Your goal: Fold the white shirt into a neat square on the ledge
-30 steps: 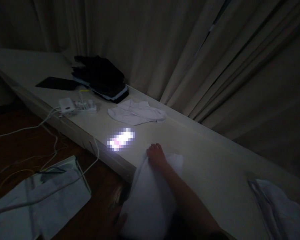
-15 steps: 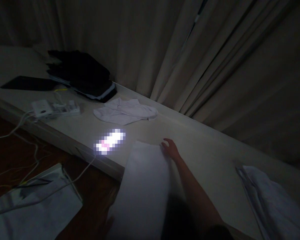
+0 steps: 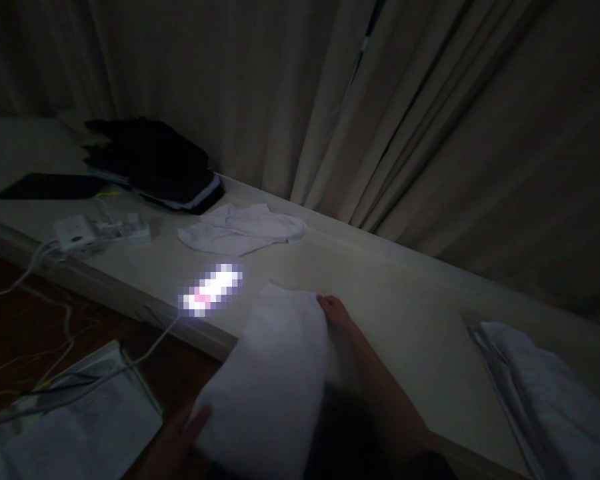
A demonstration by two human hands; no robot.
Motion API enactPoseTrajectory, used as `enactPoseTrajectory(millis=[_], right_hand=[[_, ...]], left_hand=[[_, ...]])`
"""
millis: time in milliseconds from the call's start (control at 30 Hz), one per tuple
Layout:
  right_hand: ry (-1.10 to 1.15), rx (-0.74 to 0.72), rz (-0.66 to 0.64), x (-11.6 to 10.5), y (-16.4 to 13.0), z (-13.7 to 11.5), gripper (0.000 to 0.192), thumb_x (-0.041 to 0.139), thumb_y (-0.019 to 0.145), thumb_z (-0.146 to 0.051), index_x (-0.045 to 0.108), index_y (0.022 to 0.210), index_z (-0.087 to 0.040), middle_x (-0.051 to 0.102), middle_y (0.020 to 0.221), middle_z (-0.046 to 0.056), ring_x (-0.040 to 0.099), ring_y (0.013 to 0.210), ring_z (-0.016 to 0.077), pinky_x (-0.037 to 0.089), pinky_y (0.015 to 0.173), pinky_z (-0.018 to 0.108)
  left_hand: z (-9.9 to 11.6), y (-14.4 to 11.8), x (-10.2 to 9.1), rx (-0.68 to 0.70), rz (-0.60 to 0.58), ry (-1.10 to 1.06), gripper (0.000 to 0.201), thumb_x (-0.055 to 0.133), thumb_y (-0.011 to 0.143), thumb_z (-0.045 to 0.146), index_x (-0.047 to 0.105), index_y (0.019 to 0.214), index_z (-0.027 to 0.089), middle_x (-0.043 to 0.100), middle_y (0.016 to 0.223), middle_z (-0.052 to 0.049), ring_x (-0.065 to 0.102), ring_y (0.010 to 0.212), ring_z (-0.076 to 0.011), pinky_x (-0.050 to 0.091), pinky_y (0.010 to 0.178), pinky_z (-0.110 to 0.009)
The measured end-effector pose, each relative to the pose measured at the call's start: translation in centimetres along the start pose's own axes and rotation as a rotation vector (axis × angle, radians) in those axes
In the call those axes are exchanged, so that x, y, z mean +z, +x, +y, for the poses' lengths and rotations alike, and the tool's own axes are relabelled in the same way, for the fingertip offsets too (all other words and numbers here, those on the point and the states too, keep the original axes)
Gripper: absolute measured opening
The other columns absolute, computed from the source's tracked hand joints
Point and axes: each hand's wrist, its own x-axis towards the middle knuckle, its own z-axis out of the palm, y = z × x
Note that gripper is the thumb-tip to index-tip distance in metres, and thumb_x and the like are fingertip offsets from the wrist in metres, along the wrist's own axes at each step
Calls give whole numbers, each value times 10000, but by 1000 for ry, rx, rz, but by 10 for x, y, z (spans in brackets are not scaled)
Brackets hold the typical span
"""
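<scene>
A white cloth [image 3: 270, 373] lies lengthwise in the lower middle of the frame, its far end resting on a pale ledge [image 3: 410, 320] and its near end hanging over the ledge's front edge toward the viewer. The right hand [image 3: 336, 312] sits at the cloth's far right corner, just right of centre, fingers curled against the fabric edge; the dim light hides whether they pinch it or only press on it. The left hand [image 3: 180, 437] comes in from the bottom edge, left of centre, with the thumb lying on the cloth's near left corner; the other fingers are under the fabric or lost in shadow, so the grip cannot be made out. Just left of the cloth's far end, a glowing, blurred-out phone screen [image 3: 211, 289] lies on the ledge. Farther up and left rests a crumpled white garment [image 3: 240, 229], and beyond it, in the upper left, a stack of dark folded clothes [image 3: 153, 163]. A flat dark tablet [image 3: 50, 187] lies at the far left, with a white charger and power strip [image 3: 97, 230] near it, their cables trailing down to a dark wooden floor [image 3: 25, 313]. A pale sheet [image 3: 75, 427] lies on the floor in the lower left corner. More folded white fabric [image 3: 545, 393] sits on the ledge at the lower right. Beige curtains [image 3: 430, 120] fill the top of the frame.
</scene>
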Motion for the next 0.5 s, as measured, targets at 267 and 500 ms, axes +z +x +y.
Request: enactPoseTrajectory(millis=[267,500], right_hand=[[-43,46,128,-61,-9,24,523,428,747,-638,594,583,-170,583,573,22,512,617,169,382,607,288],[-80,87,200,-51,4,35,365,584,639,-536,515,507,-203,514,528,-23,458,578,141,359,615,284]], left_hand=[[73,15,-23,-57,-88,60,395,621,506,631,665,633,259,746,903,-66,633,1017,-333,471,976,-436],[-14,57,8,-172,40,-151,448,588,656,559,650,896,186,685,1099,-119,542,1181,-331,356,1084,-498]])
